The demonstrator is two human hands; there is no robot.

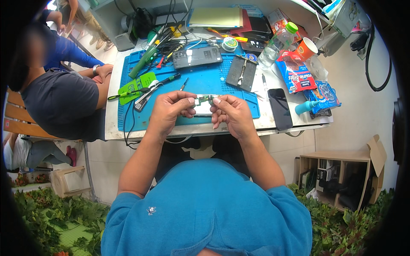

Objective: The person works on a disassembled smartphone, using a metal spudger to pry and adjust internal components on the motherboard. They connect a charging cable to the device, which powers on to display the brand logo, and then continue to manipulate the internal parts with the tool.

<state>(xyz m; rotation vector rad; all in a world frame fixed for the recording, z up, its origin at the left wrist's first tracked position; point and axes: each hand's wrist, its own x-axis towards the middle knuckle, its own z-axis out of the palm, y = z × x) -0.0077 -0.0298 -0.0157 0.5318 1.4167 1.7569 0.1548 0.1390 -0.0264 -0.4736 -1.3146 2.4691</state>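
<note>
A small circuit board (205, 102) is being held between both hands over the blue mat (213, 83).

The green board with its pale metal part is being pinched at its ends by the left hand (171, 110) and right hand (232, 113), fingers closed on it. An opened phone (197, 56), a black phone (279, 109), tools and snack bags are being left around it.

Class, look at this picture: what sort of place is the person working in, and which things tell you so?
Probably a small phone repair bench. Both hands hold a small circuit board over a blue work mat; an opened phone and screwdrivers lie nearby.
</note>
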